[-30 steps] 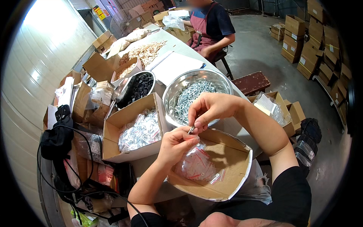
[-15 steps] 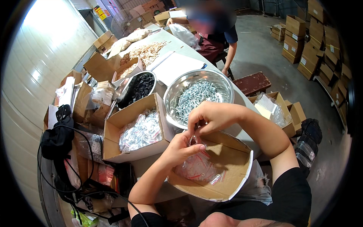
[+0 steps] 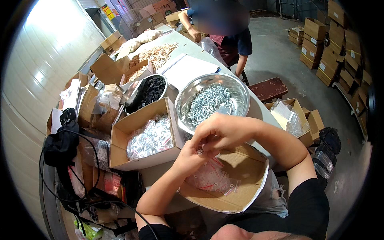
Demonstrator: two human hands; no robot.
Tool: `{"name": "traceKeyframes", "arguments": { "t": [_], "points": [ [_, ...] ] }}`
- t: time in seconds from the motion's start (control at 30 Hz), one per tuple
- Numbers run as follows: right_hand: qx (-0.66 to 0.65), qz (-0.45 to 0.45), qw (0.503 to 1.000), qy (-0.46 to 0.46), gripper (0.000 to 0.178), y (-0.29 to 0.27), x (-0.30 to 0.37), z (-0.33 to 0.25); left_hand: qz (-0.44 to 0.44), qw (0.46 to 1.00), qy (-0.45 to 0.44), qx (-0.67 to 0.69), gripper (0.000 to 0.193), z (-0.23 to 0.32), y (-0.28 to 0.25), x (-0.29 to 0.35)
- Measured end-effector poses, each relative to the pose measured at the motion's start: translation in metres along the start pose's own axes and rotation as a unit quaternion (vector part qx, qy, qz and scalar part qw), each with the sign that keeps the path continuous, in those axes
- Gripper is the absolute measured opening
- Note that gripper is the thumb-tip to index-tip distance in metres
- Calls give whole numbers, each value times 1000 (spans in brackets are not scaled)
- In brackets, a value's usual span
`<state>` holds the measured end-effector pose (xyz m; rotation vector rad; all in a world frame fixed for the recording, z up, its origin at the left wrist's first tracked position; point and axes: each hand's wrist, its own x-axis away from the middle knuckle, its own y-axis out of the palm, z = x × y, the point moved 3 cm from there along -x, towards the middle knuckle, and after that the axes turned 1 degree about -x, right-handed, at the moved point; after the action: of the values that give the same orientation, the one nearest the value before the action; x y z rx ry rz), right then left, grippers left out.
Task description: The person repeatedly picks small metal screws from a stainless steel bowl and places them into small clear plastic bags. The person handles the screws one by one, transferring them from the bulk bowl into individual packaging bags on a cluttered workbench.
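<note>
Nearest, at about six o'clock from where the hands meet, small clear bags (image 3: pixel 216 182) lie in a cardboard tray (image 3: pixel 252 176); they look light, limp and slippery, probably best pinched by one edge. Over its far edge the left hand (image 3: pixel 193 158) and right hand (image 3: pixel 214 134) touch, fingers curled; what each grips, if anything, I cannot tell. At nine o'clock stands a box (image 3: pixel 119 134) of filled bags (image 3: pixel 152 134). At twelve, a steel bowl (image 3: pixel 241 96) holds screws (image 3: pixel 210 100), hard and likely easiest held by the shank.
</note>
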<state>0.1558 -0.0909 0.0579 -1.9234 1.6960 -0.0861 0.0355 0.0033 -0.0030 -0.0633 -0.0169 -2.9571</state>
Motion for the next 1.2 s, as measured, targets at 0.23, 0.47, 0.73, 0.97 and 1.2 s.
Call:
{"name": "traceKeyframes", "arguments": {
  "t": [0.23,0.47,0.73,0.97,1.2],
  "points": [
    [68,-18,997,-34,19,-9,-1,9,-105,976,51,183,53,-13,-11,-3],
    [79,-10,995,-57,15,2,-2,13,-69,994,58,61,83,-14,-12,-5],
    [24,53,998,-10,14,-19,-1,25,85,981,150,89,67,-6,-6,-6],
    [63,57,995,61,11,-20,-1,26,129,976,173,-7,24,3,-11,1],
    [23,102,991,80,19,-19,-1,21,172,973,153,-6,10,3,-11,0]
  ]
}}
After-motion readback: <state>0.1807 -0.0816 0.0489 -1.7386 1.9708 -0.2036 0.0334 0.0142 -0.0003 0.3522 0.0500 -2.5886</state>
